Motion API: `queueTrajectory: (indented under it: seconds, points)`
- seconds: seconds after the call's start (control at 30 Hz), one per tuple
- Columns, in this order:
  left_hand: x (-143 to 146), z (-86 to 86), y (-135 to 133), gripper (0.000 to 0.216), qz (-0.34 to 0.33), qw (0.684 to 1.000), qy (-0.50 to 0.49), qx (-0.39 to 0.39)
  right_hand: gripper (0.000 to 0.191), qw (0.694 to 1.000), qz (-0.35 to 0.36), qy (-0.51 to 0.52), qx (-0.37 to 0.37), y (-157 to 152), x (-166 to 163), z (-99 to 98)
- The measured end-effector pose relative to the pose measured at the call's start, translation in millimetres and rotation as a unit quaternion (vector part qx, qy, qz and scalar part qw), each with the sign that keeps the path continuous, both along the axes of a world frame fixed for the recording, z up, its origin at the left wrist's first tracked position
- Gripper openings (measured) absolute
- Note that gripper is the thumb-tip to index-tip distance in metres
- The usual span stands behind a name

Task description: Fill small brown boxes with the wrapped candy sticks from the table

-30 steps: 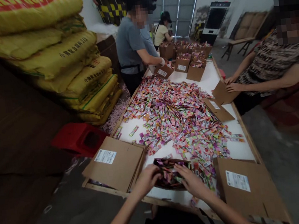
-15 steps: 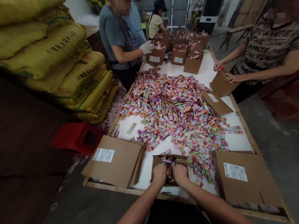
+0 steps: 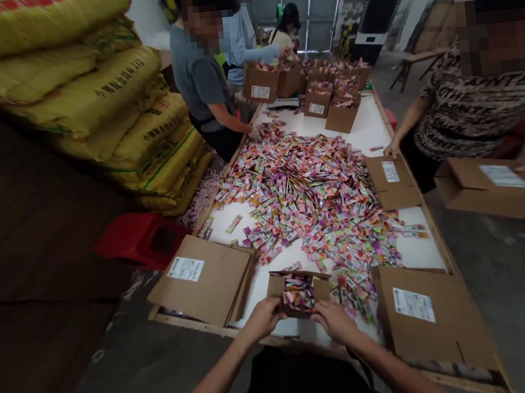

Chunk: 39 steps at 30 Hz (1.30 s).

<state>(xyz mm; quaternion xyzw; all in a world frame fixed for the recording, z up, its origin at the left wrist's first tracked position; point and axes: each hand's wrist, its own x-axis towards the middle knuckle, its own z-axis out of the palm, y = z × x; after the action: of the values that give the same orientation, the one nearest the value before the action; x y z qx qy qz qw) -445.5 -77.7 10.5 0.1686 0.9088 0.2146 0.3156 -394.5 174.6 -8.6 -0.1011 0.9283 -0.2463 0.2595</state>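
An open cardboard box (image 3: 276, 287) stands at the near edge of the table, filled with small colourful packets (image 3: 299, 292). My left hand (image 3: 263, 319) is closed on the box's near left corner. At the near right corner my right hand (image 3: 332, 319) grips the box too, its fingers curled at the rim. The box's flaps are folded outward. Beyond it spreads a wide heap of the same packets (image 3: 308, 182) on the white tabletop (image 3: 421, 255).
Flattened cartons lie left (image 3: 214, 276) and right (image 3: 439, 321) of the box. A red stool (image 3: 142, 237) and stacked yellow sacks (image 3: 106, 94) stand left. Filled boxes (image 3: 342, 116) are at the far end. Co-workers stand on both sides; the right one holds a carton (image 3: 490, 182).
My hands have come out of the box's opening onto its near corners, exposing the packets inside. The right co-worker has lifted a carton off the table; the left one now reaches to the heap.
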Motion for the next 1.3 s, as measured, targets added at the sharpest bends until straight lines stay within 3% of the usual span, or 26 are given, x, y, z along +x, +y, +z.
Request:
queueTrajectory:
  seconds: [0.1, 0.27, 0.33, 0.43, 0.5, 0.6, 0.8, 0.93, 1.03, 1.17, 1.23, 1.3]
  points:
    - [-9.6, -12.6, 19.1, 0.013, 0.064, 0.995, 0.025, -0.070, 0.030, 0.994, -0.068, -0.050, 0.066, -17.9, -17.0, -11.9]
    - [-15.0, -19.1, 38.1, 0.064, 0.146, 0.972, 0.109, -0.148, 0.032, 0.986, -0.104, -0.070, 0.114, -40.7, -28.3, -21.7]
    - [-11.6, -20.5, 37.8, 0.070, 0.161, 0.967, 0.119, -0.159, 0.042, 0.985, -0.118, -0.011, 0.125, -41.3, -28.1, -18.5]
    - [-5.0, -27.2, 34.4, 0.084, 0.176, 0.962, 0.135, -0.157, 0.067, 0.965, -0.147, 0.181, 0.119, -33.0, -33.2, -13.6]
    - [-1.2, -35.7, 31.0, 0.100, 0.196, 0.956, 0.169, -0.138, 0.075, 0.957, -0.117, 0.251, 0.084, -26.2, -36.1, -16.6]
    - [3.5, -53.0, 23.2, 0.112, 0.193, 0.945, 0.248, -0.091, 0.073, 0.970, -0.018, 0.241, 0.034, -21.6, -25.9, -35.0]
    - [14.7, -87.0, 5.1, 0.071, 0.012, 0.958, 0.284, -0.037, 0.081, 0.982, 0.038, 0.179, 0.038, -26.3, 18.1, -74.8]
    - [18.3, -98.3, -0.9, 0.068, -0.004, 0.953, 0.303, -0.024, 0.086, 0.985, 0.043, 0.165, 0.042, -26.5, 18.9, -73.8]
    - [15.2, -98.4, -2.8, 0.077, 0.036, 0.955, 0.293, 0.033, 0.087, 0.983, 0.037, 0.178, 0.027, -25.1, 11.7, -63.3]
    - [7.8, -82.4, 1.0, 0.088, 0.225, 0.917, 0.303, 0.131, 0.089, 0.961, -0.055, 0.270, -0.014, -15.4, -6.3, -45.3]
    - [6.7, -68.2, 5.0, 0.063, 0.240, 0.912, 0.294, 0.154, 0.082, 0.950, -0.091, 0.296, -0.044, -6.3, -19.5, -39.6]
    - [7.4, -52.7, 8.6, 0.033, 0.219, 0.931, 0.259, 0.135, 0.073, 0.945, -0.144, 0.287, -0.066, 2.5, -32.6, -38.4]
